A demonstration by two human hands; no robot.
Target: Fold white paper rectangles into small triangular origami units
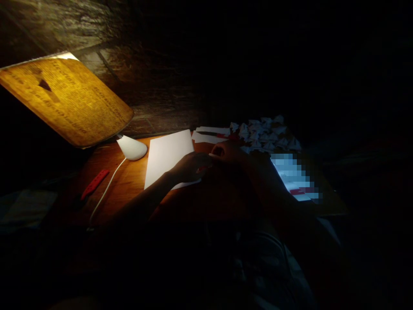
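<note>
In the head view my left hand [193, 165] is closed, in shadow over the right edge of a blank white sheet of paper [167, 155]. Its fingertips meet those of my right hand [227, 153], whose thumb and forefinger curl into a pinch. A small pale bit [211, 155] shows where the fingers come together; it is too dark to tell what it is. Behind my right hand lie white paper strips [211, 137] and a pile of small folded paper pieces [266, 134].
A lamp with a printed yellow shade [67, 101] and white base [133, 148] stands at the left; its cord [108, 189] runs to the table's front edge. A red-handled tool [95, 183] lies beside it. A lit phone-like screen [293, 176] is at the right. A stone-like wall [151, 94] rises behind.
</note>
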